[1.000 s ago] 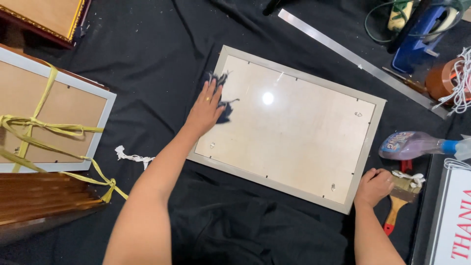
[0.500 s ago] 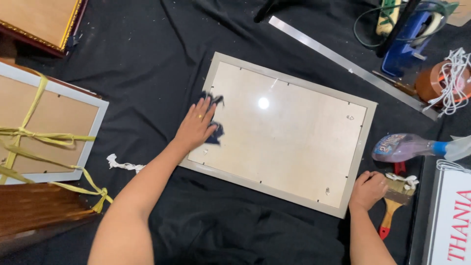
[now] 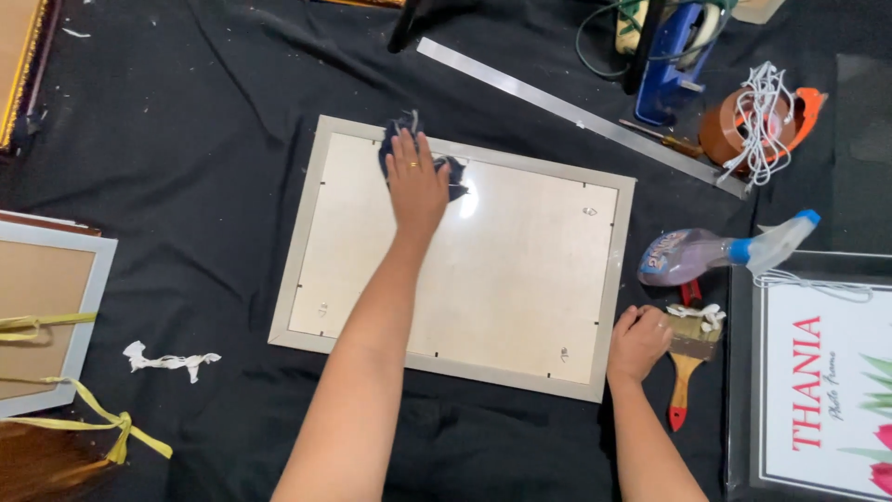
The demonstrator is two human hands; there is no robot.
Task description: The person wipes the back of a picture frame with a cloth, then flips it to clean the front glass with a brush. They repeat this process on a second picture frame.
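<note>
A grey picture frame (image 3: 307, 209) lies flat on the black cloth, its pale glass-covered face (image 3: 502, 270) up with a light glare near the top. My left hand (image 3: 415, 181) presses a dark blue cloth (image 3: 452, 177) onto the glass near the frame's upper edge. My right hand (image 3: 637, 342) rests curled at the frame's lower right corner, touching a paintbrush (image 3: 686, 367) with an orange-red handle; whether it grips the brush is unclear.
A spray bottle (image 3: 715, 253) lies right of the frame. A long metal ruler (image 3: 576, 112), a blue tool (image 3: 674, 56), an orange tape holder with white string (image 3: 762, 121) sit above. A printed sheet (image 3: 827, 390) is at right; another frame with yellow ribbon (image 3: 46, 325) at left.
My left hand slid the dark cloth from the frame's left side up and across to near its top edge. The view shifted. My right hand stayed at the lower right corner.
</note>
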